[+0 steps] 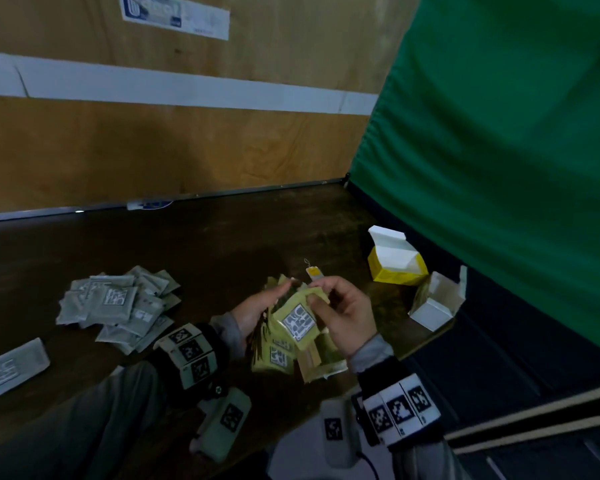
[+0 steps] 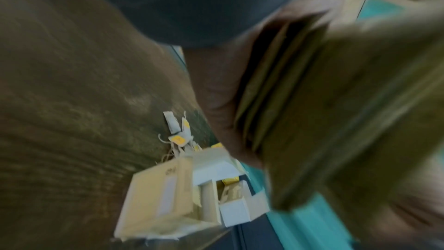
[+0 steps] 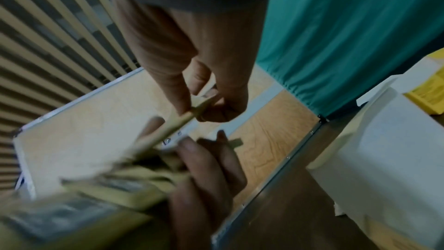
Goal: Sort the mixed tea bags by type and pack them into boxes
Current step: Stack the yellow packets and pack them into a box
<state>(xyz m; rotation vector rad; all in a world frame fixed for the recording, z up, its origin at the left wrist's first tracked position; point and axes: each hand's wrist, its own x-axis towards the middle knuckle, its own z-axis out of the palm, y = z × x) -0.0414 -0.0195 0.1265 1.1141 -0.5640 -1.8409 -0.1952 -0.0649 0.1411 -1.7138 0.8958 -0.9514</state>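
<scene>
In the head view my left hand (image 1: 265,308) grips a fanned stack of yellow tea bags (image 1: 278,355) above the dark table. My right hand (image 1: 321,292) pinches the top edge of one yellow tea bag (image 1: 298,320) at the front of that stack. The right wrist view shows my right hand (image 3: 197,105) pinching that bag's edge (image 3: 177,121) between thumb and forefinger, with my left hand (image 3: 206,163) beneath. In the blurred left wrist view the stack (image 2: 276,102) lies against my left hand (image 2: 216,92). An open yellow box (image 1: 395,268) and an open white box (image 1: 435,306) stand at the right.
A pile of grey tea bags (image 1: 118,303) lies at the left of the table (image 1: 205,244), with one single grey bag (image 1: 13,368) nearer me. A loose yellow tag (image 1: 313,271) lies behind my hands. A green curtain (image 1: 499,133) hangs at the right, a wooden wall (image 1: 153,150) behind.
</scene>
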